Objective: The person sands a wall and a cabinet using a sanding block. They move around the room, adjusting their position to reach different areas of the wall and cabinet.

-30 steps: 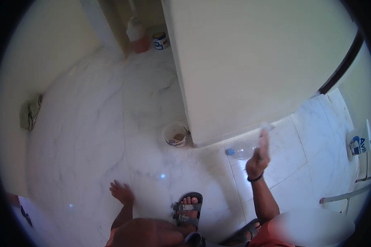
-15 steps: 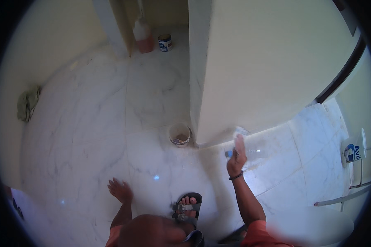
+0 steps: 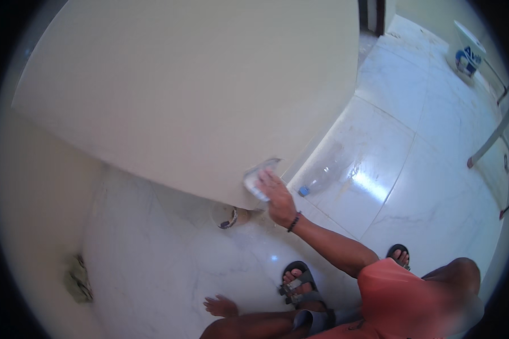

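Observation:
My right hand (image 3: pixel 276 196), with a dark beaded bracelet at the wrist, presses a whitish folded sheet (image 3: pixel 256 182) flat against the lower part of the cream wall (image 3: pixel 209 101), close to its bottom corner. Blur hides what kind of sheet it is. Lower down, my left hand (image 3: pixel 220 306) is held over the marble-look floor (image 3: pixel 152 248), its fingers apart and nothing in them. Just below the wall's corner is a small pot (image 3: pixel 240 217), partly hidden by the wall. Right of my right hand, a blue cap (image 3: pixel 304 191) shows on what looks like a clear plastic bottle.
A crumpled greenish cloth (image 3: pixel 78 278) lies by the left wall. At the far right stands a white bucket (image 3: pixel 466 56) with a blue label, near pale furniture legs (image 3: pixel 489 144). My sandalled foot (image 3: pixel 300 285) is on the tiles.
The view has swung right, so the wall fills more of it and the niche with the tin is gone. The sheet in my right hand is now against the wall, nearer the corner.

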The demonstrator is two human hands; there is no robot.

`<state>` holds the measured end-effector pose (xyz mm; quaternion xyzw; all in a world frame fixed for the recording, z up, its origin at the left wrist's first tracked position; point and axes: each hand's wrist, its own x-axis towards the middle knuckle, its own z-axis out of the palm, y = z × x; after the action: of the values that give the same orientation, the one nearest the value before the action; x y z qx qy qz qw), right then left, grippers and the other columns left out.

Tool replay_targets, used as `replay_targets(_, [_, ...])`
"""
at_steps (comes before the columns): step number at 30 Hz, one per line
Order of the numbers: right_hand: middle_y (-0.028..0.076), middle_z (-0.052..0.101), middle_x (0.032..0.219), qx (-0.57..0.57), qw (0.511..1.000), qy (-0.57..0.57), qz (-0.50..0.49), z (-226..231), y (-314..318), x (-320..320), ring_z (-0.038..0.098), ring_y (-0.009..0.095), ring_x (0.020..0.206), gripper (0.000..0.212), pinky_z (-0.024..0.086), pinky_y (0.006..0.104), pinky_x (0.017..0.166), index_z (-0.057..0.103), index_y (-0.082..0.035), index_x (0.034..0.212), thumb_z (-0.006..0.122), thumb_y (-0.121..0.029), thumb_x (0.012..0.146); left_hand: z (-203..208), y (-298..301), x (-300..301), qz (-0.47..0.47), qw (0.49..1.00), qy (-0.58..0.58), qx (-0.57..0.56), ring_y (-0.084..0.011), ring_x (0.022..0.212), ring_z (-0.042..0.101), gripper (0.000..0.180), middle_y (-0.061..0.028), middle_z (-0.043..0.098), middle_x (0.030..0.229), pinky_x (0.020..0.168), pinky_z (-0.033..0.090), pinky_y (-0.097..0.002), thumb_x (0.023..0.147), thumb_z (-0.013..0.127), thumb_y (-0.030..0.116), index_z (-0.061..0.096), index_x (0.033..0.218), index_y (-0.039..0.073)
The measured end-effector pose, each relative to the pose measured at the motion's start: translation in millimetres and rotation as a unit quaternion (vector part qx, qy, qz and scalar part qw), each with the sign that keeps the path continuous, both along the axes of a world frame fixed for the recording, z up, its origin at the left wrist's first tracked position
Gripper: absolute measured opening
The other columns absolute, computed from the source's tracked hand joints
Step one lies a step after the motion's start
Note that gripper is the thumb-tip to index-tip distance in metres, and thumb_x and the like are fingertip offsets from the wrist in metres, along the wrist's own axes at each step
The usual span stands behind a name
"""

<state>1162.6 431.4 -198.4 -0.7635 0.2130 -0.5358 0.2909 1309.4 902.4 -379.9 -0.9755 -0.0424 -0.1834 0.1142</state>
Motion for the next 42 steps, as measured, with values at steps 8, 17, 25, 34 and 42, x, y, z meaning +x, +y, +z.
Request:
replay_targets(8, [0.02, 0.053, 0.136, 0.182, 0.925, -0.276, -0.189, 45.6, -81.1, -49.8, 0.048, 0.03, 0.129, 0.031, 0.038, 0.0372, 0.106, 0.057, 0.007, 0.122, 0.049, 0.001, 0.093, 3.2, -9.0, -11.9, -0.013, 1.0, -0.008, 0.01, -0.0344, 0.121, 0.048, 0.054, -0.0184, 0.048, 0.138, 0.094, 0.043, -0.0513, 0.095, 0.05, 0.042, 0.046, 0.137, 0.009])
replay_targets(17, [0.02, 0.05, 0.139, 0.172, 0.913, -0.312, -0.2, 97.3, -53.5, 47.4, 0.037, 0.035, 0.137, 0.042, 0.023, 0.0469, 0.115, 0.058, 0.002, 0.126, 0.052, 0.001, 0.085, 16.5, -5.4, -6.4, -0.03, 0.998, 0.058, -0.023, -0.0418, 0.128, 0.041, 0.058, -0.0216, 0.039, 0.145, 0.099, 0.038, -0.054, 0.097, 0.049, 0.041, 0.036, 0.143, 0.007])
replay_targets(25, [0.016, 0.052, 0.139, 0.129, 0.925, -0.176, -0.312, 50.3, -100.2, 21.9, 0.039, 0.032, 0.137, 0.044, 0.02, 0.0512, 0.115, 0.061, -0.003, 0.126, 0.049, 0.003, 0.084, 13.1, -4.2, -9.3, -0.024, 0.999, 0.042, 0.011, -0.0366, 0.122, 0.047, 0.055, -0.0213, 0.045, 0.14, 0.095, 0.043, -0.0507, 0.097, 0.048, 0.04, 0.042, 0.14, 0.006])
replay_targets(34, [0.014, 0.053, 0.139, 0.02, 0.955, -0.134, -0.264, 38.3, -109.1, 11.8, 0.04, 0.034, 0.136, 0.049, 0.024, 0.0555, 0.112, 0.062, -0.011, 0.126, 0.053, 0.005, 0.08, 18.6, -6.3, -7.2, -0.012, 0.996, 0.084, -0.036, -0.0427, 0.132, 0.037, 0.058, -0.0225, 0.035, 0.147, 0.102, 0.034, -0.0546, 0.098, 0.045, 0.041, 0.035, 0.144, 0.007])
replay_targets(42, [0.015, 0.055, 0.136, -0.065, 0.963, -0.199, -0.167, 130.4, -70.8, 39.6, 0.043, 0.037, 0.134, 0.05, 0.029, 0.0535, 0.11, 0.064, -0.006, 0.12, 0.054, 0.011, 0.075, 23.4, -3.6, -12.4, -0.013, 0.994, 0.099, -0.054, -0.0443, 0.133, 0.035, 0.059, -0.022, 0.034, 0.148, 0.105, 0.032, -0.0549, 0.099, 0.043, 0.041, 0.033, 0.145, 0.007])
